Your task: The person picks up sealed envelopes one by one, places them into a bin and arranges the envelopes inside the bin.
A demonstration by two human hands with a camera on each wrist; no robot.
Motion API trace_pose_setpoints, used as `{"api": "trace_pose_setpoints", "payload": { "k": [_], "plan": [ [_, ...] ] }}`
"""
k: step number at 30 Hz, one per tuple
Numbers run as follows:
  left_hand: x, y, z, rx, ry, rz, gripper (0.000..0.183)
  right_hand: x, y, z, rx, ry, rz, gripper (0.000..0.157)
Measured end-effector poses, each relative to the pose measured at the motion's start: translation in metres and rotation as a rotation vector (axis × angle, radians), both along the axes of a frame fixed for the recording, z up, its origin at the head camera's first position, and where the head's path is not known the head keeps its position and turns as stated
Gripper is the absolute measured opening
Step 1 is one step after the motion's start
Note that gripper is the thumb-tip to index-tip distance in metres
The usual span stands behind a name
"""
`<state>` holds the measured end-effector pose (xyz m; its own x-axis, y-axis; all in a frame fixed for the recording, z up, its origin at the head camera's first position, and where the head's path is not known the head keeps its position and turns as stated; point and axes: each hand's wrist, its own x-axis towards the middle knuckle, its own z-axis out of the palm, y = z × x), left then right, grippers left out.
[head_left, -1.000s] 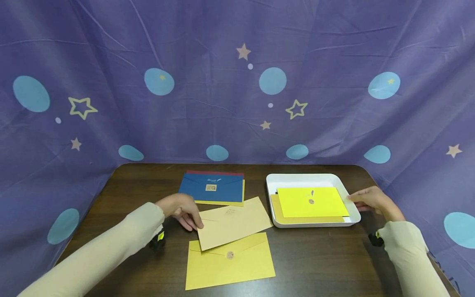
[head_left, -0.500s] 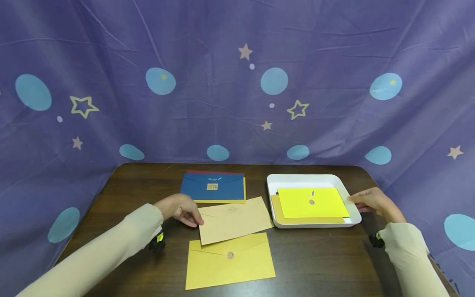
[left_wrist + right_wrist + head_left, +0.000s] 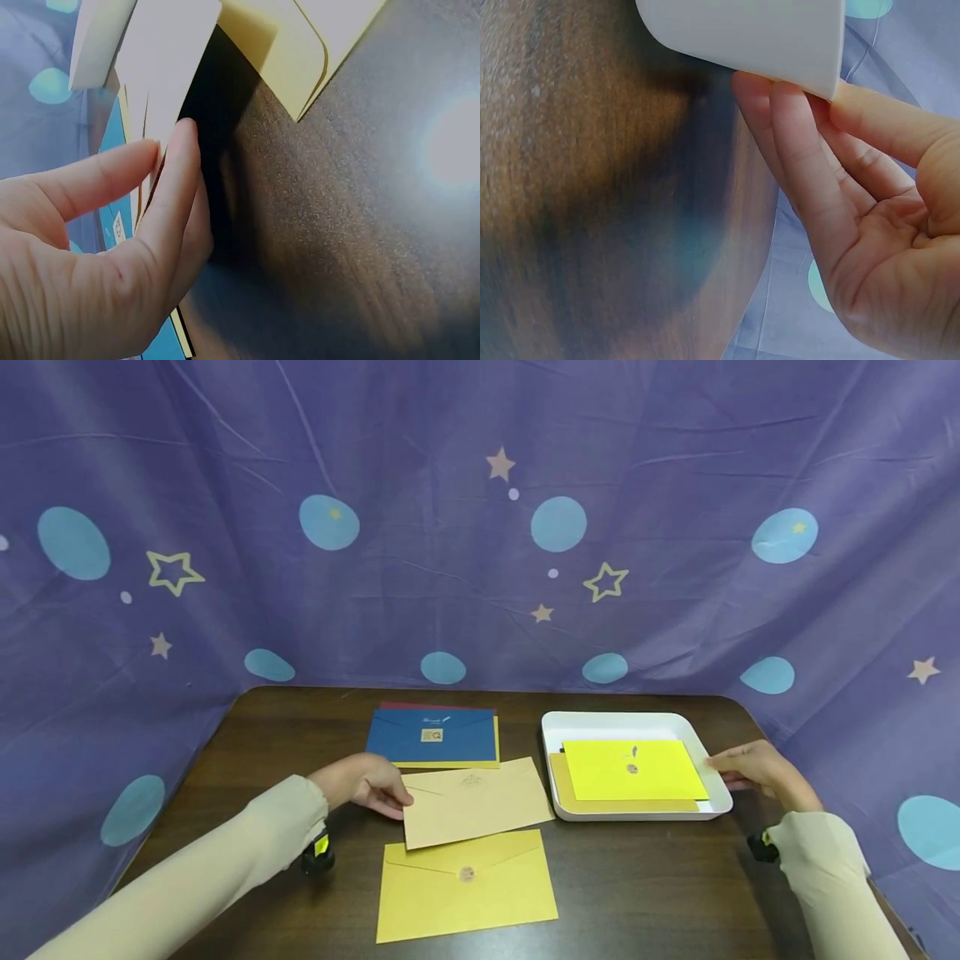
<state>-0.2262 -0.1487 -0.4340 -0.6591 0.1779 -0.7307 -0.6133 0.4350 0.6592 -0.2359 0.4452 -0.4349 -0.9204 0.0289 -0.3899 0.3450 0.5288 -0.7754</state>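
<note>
A pale tan envelope (image 3: 476, 802) is pinched at its left edge between the thumb and fingers of my left hand (image 3: 375, 785). Seen from the left wrist, the fingertips (image 3: 182, 139) lie beneath that edge. The far end of this envelope reaches the near left corner of a white tray (image 3: 615, 724). My right hand (image 3: 757, 768) holds the tray's right side, thumb at the rim and fingers against the outer wall (image 3: 765, 37). Inside the tray a bright yellow envelope (image 3: 637, 777) lies over a darker golden one (image 3: 562, 785).
A golden-yellow envelope (image 3: 465, 902) with a round seal lies nearest me, partly under the tan one. Behind the left hand, a blue envelope (image 3: 405, 739) tops a stack with yellow and red edges showing. A purple curtain (image 3: 450, 568) rises behind the brown table (image 3: 637, 893).
The near left corner of the tan envelope has shifted slightly away from me, with my left fingers still on it. The right hand keeps its place on the tray.
</note>
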Motion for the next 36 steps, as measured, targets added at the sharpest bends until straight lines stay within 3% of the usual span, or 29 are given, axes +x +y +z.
{"api": "trace_pose_setpoints", "payload": {
  "k": [6, 21, 36],
  "plan": [
    [0.001, 0.0, 0.001, 0.003, -0.024, 0.026, 0.006, 0.001, 0.0, 0.001, -0.008, -0.003, -0.001, 0.042],
    [-0.001, -0.002, 0.008, 0.023, 0.001, -0.069, 0.013, -0.001, 0.003, -0.001, -0.037, -0.004, 0.016, 0.044],
    [-0.003, -0.011, 0.024, 0.029, 0.021, -0.153, 0.007, -0.001, 0.002, 0.001, -0.027, -0.013, 0.011, 0.044]
  ]
}}
